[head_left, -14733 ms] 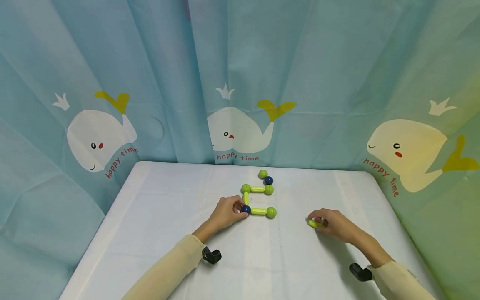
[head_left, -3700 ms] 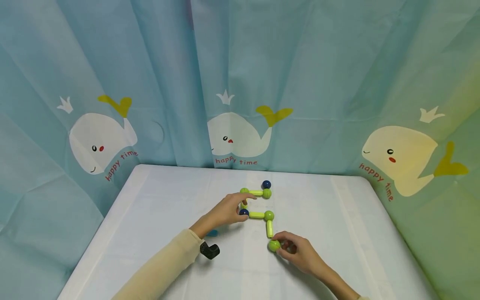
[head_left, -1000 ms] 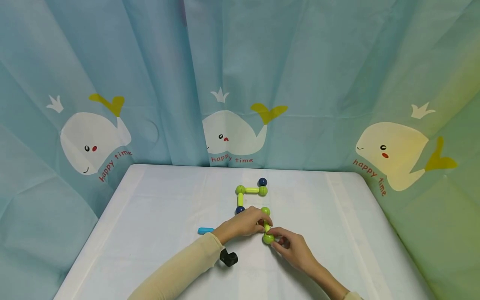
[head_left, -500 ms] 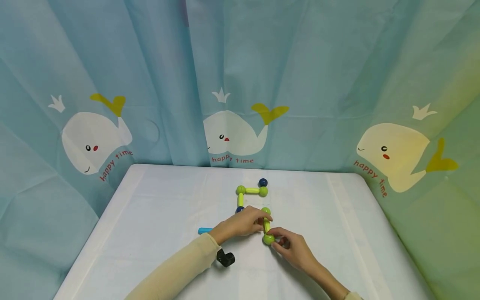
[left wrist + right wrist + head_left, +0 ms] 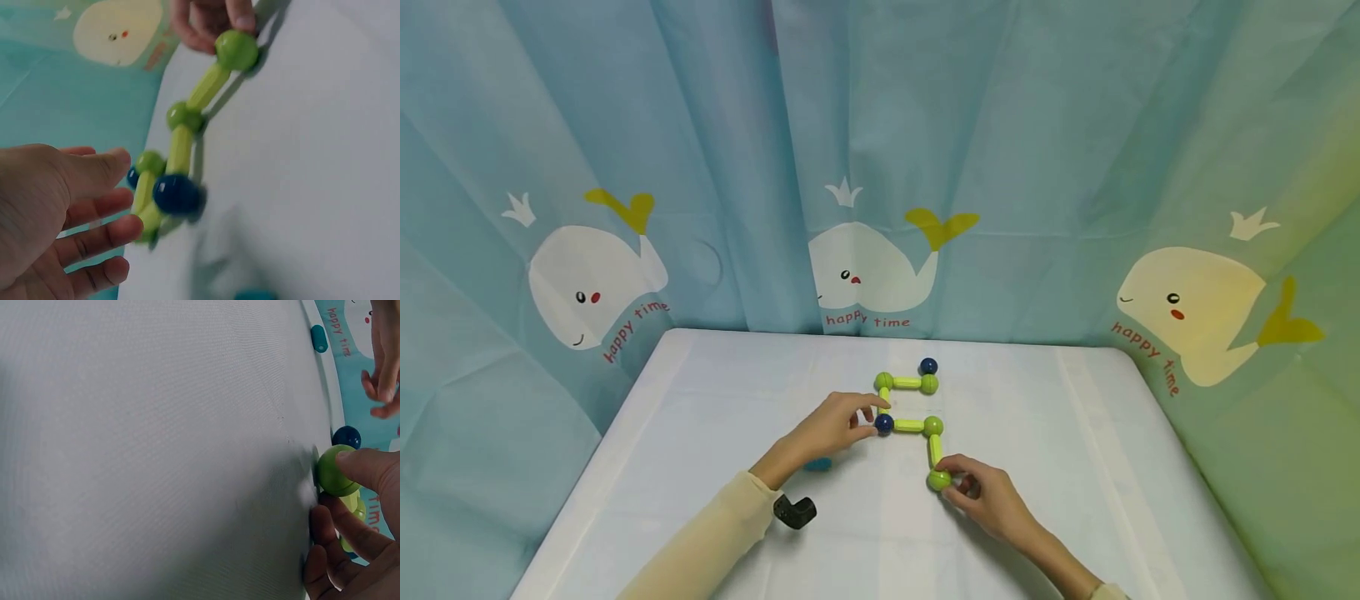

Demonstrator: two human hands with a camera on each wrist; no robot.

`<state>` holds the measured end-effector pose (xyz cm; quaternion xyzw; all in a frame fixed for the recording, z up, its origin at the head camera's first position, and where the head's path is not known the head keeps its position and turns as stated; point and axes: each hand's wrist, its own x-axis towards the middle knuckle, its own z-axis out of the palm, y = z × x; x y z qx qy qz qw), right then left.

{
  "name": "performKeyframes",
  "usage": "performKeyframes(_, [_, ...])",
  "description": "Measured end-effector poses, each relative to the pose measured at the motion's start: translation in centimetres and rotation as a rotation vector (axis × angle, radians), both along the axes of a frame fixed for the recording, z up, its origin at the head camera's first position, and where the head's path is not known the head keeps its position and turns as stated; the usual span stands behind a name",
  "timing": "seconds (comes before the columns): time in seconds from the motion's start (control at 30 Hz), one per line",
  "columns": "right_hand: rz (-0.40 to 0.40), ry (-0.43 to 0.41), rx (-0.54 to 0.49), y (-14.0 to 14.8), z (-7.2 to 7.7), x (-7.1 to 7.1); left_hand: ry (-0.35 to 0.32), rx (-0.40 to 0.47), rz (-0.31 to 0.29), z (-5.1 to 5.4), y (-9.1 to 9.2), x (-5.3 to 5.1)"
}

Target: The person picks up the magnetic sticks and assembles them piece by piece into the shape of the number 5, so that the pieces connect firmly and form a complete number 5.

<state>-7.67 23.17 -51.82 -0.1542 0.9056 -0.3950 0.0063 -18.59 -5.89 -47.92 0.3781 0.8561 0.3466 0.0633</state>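
A chain of light-green sticks [image 5: 909, 425] with green and dark blue balls lies flat on the table, bent in steps. My right hand [image 5: 988, 496] pinches the green ball [image 5: 939, 480] at its near end between thumb and fingers; this ball meets the near stick [image 5: 936, 450]. Close to the dark blue corner ball [image 5: 884, 424] is my left hand [image 5: 827, 432]. In the left wrist view its fingers are spread, with nothing in them. A green ball [image 5: 929, 384] and a dark blue ball [image 5: 928, 367] form the far end.
A blue stick [image 5: 817, 464] lies partly hidden behind the left wrist; the right wrist view shows this blue stick [image 5: 319, 339] too. The white table [image 5: 1060, 417] ends at a curtain [image 5: 1037, 167] printed with whales.
In the last half second my left hand has left the near stick and moved left beside the dark blue corner ball. My right hand stays at the near ball, which stood apart from the stick 3.7 seconds ago.
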Motion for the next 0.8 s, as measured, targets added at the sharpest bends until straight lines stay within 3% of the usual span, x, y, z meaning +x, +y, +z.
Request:
performKeyframes(0.23, [0.003, -0.028, 0.015, 0.1, -0.1, -0.3, 0.004, 0.000, 0.095, -0.2, -4.4, 0.4])
performKeyframes(0.37, [0.009, -0.026, 0.018, 0.3, -0.1, -0.4, -0.022, -0.021, 0.109, -0.5, -6.0, 0.7])
performKeyframes(0.6, [0.018, -0.019, 0.022, 0.4, -0.1, -0.4, -0.076, -0.092, 0.095, -1.2, -7.4, 1.1])
performKeyframes(0.8, [0.024, -0.020, 0.018, 0.3, -0.1, -0.4, -0.085, -0.127, 0.024, -2.1, -8.0, 1.4])
